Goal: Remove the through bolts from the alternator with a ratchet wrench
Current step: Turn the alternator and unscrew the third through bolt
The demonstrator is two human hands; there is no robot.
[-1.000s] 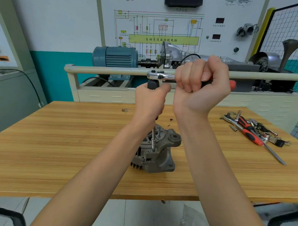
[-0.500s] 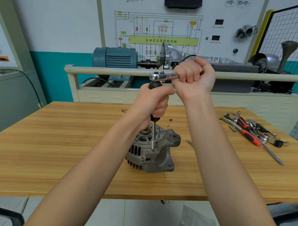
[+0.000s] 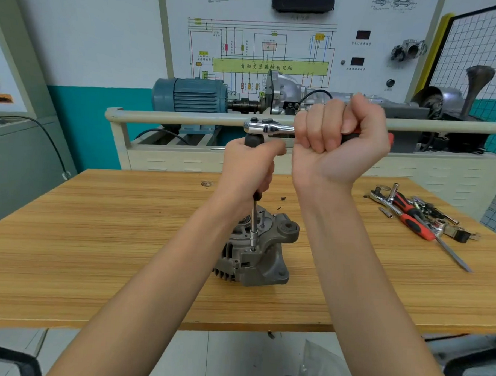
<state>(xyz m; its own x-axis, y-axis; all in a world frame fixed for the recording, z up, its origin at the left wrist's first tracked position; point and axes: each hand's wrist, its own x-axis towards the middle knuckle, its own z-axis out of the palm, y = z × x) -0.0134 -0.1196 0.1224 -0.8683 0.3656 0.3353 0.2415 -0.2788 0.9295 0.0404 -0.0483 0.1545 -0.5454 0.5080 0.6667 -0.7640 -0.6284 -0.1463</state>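
Right hand (image 3: 338, 143) clenched round ratchet wrench (image 3: 268, 129) handle, high above alternator (image 3: 259, 251). Left hand (image 3: 249, 170) wrapped round black driver handle under wrench head. Thin extension bar (image 3: 253, 225) ran straight down from left grip to a bolt on top of alternator. Alternator stood mid surface (image 3: 96, 252), well back from near edge. Bare wood left. Loose tools (image 3: 419, 218) lay far right.

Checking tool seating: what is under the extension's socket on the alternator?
The socket sits on the alternator housing's top edge; the bolt head beneath is covered.
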